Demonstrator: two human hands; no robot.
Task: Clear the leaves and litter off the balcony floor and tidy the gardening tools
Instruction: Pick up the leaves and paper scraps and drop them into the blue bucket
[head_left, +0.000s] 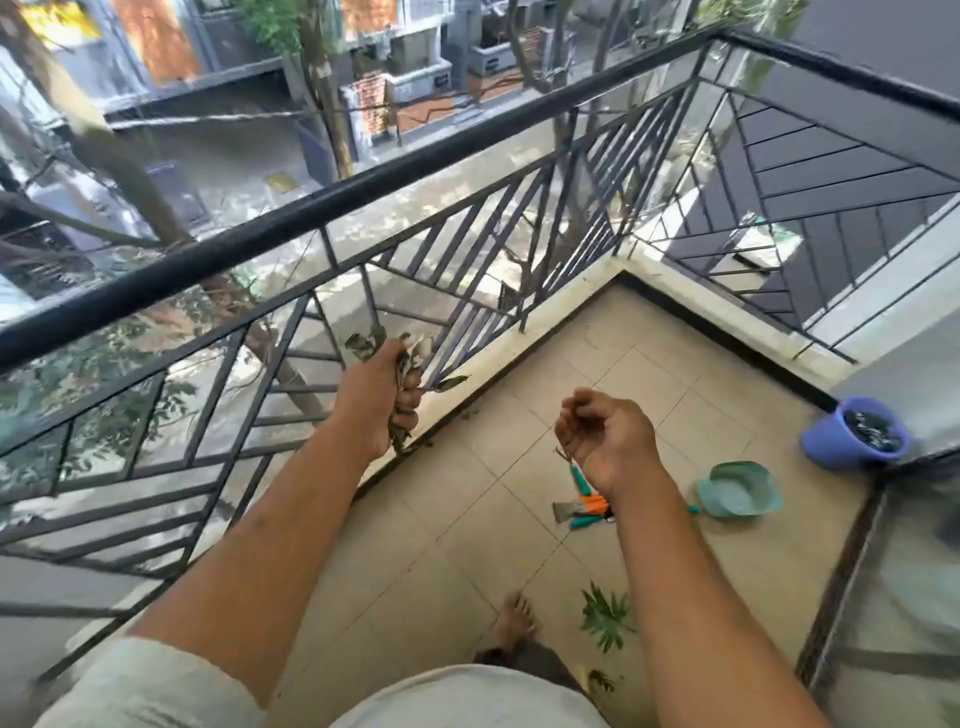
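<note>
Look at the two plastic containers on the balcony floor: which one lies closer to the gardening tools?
The teal dish, right beside the gardening tools. The purple pot stands further off, by the wall.

Single head-worn wide-angle cam; no 2nd view, so no overlap. Was aimed fwd and steeply down from standing height over tiled balcony floor (519, 519) toward corner railing (363, 192). Forearms were seen close; floor items farther off; edges bowed.

The railing (332, 208) is dark painted metal with a dull sheen. Pale floor tiles (519, 519) look smooth and matt. The purple pot (831, 436) and teal scoop (737, 491) look like smooth plastic. The leaves (402, 364) are dry and crumpled.
</note>
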